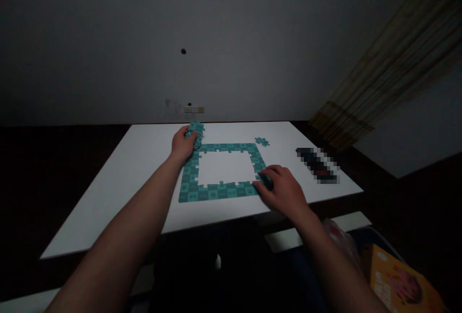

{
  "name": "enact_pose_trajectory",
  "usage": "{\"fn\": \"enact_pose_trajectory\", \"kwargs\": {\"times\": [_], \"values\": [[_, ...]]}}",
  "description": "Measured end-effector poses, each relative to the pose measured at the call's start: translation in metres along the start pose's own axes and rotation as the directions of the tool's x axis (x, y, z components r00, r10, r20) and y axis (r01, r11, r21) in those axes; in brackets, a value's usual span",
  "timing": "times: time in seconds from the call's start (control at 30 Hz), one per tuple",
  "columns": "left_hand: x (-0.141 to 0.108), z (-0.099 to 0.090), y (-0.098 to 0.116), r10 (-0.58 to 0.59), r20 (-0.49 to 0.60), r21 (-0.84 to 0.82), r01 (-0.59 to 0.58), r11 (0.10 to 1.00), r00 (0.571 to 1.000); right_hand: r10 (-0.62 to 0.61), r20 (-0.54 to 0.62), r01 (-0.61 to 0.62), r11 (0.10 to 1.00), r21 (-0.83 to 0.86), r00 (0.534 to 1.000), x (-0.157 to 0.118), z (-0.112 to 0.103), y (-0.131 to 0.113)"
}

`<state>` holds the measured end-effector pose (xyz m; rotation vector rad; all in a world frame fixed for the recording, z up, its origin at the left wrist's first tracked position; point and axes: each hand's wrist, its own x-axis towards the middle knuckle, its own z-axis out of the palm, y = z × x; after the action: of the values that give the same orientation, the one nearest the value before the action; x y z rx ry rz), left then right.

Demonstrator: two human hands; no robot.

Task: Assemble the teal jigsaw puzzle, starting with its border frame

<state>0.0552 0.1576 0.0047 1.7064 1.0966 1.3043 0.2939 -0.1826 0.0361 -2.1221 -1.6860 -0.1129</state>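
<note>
Two hands at a white table (108, 202), both on a teal jigsaw frame (216, 191) (a square ring of interlocked pieces, lying flat).

Left hand (185, 143): at the frame's far left corner, curled around a small stack of teal pieces (197, 129). Fingers pressed together over the stack; the exact pinch is hidden behind the hand.

Right hand (283, 190): at the frame's near right corner. Fingers (269, 174) slightly spread, tips down on the frame's edge; cannot tell whether they grip a piece.

One loose piece (262, 141) lies just beyond the far right corner, apart from the frame. Further right on the table, a dark object (317, 165) (pixelated, too blurred to name). Past the far table edge, a switch plate (194, 109) sits low on the wall. Upper right, a striped curtain (390, 67). Lower right, below table level, an orange box (400, 279).
</note>
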Motion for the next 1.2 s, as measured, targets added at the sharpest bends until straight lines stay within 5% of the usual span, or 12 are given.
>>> {"fn": "enact_pose_trajectory", "kwargs": {"times": [0.2,0.53,0.7,0.97,1.2], "values": [[-0.003,-0.002,0.007,-0.008,0.016,-0.015,0.008,1.0,1.0,0.176,-0.086,-0.177,0.984,-0.003,0.981,0.002,0.021,0.004],[-0.004,-0.001,0.008,-0.036,0.019,-0.065,0.037,0.997,0.999,0.075,-0.129,-0.082,0.995,-0.047,0.989,-0.002,0.02,0.004],[-0.005,-0.001,0.008,-0.037,0.012,-0.087,0.038,0.996,0.999,-0.06,-0.017,0.058,0.994,-0.094,0.998,-0.023,0.018,-0.005],[-0.003,0.0,0.006,-0.054,0.005,-0.056,0.054,0.997,0.999,-0.06,0.068,0.063,0.997,-0.045,0.996,-0.038,0.021,-0.001],[-0.004,0.001,0.004,-0.061,0.025,-0.095,0.063,0.993,0.998,0.028,-0.109,-0.027,1.0,0.011,0.994,-0.052,0.019,-0.012]]}}
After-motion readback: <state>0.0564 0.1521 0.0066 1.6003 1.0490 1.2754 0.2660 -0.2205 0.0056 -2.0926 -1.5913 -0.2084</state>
